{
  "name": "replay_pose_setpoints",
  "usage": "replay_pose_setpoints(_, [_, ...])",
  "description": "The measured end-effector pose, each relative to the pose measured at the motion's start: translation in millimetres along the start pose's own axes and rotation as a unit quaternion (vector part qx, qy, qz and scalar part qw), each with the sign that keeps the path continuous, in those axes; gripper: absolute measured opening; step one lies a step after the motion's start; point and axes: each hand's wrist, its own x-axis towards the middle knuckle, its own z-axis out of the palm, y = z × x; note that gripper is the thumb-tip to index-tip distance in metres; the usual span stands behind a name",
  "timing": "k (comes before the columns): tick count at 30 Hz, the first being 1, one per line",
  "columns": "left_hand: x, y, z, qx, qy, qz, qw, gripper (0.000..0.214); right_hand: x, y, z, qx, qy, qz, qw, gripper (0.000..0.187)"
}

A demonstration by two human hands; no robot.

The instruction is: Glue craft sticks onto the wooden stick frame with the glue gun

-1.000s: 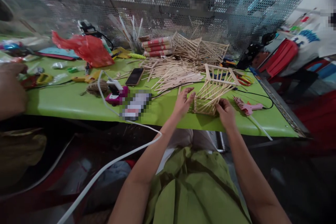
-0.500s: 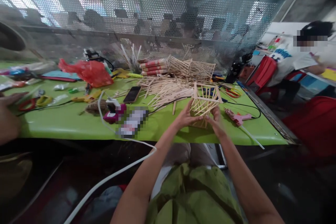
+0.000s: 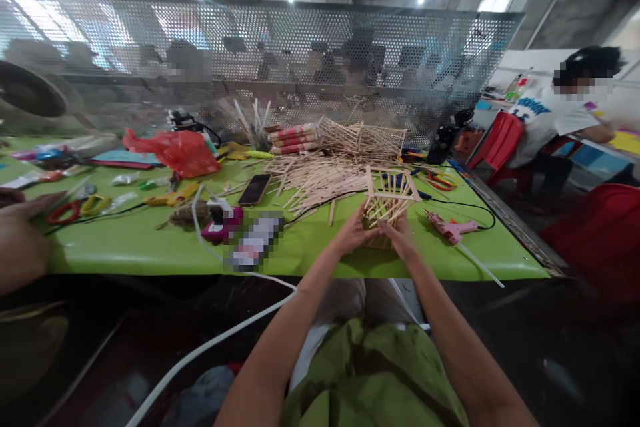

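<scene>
A small open frame built of wooden sticks [image 3: 391,197] stands at the table's front edge, its square top rim facing up. My left hand [image 3: 355,232] wraps its left side, fingers around the sticks. On the other side my right hand [image 3: 399,235] grips the same frame, thumb toward the front. Palms and fingers cover much of its lower part. To the right lies a pink glue gun [image 3: 453,227] with a glue stick out of its back. Behind the frame spreads a pile of loose wooden sticks [image 3: 320,180].
Larger stick structures [image 3: 365,137] stand at the back before a perforated metal screen [image 3: 300,47]. Left are two phones [image 3: 255,189], a purple power socket [image 3: 223,225], twine [image 3: 187,213] and a red plastic bag [image 3: 175,152]. Another person's hand [image 3: 25,233] rests at far left; someone sits at right.
The camera view has tilted up slightly, so the table sits a little lower. My right hand has shifted slightly left and closer in around the stick frame; both hands still hold it.
</scene>
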Motion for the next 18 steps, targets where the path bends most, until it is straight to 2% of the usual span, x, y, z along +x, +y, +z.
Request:
replay_pose_setpoints(4, [0.1, 9.3, 1.9, 0.029, -0.020, 0.014, 0.999, 0.103, 0.3, -3.2, 1.2, 0.002, 0.002, 0.001, 1.000, 0.089])
replay_pose_setpoints(6, [1.4, 11.1, 2.0, 0.054, -0.006, 0.027, 0.998, 0.102, 1.4, -3.2, 0.4, 0.009, -0.002, 0.006, 1.000, 0.087])
replay_pose_setpoints(10, [3.5, 10.6, -0.3, 0.095, -0.001, 0.032, 0.995, 0.099, 5.0, -0.5, -2.1, 0.016, 0.003, 0.007, 1.000, 0.090])
replay_pose_setpoints(18, [2.5, 9.2, -0.9, 0.124, 0.004, 0.047, 0.991, 0.094, 5.1, -0.7, -5.1, -0.010, 0.001, -0.009, 1.000, 0.080])
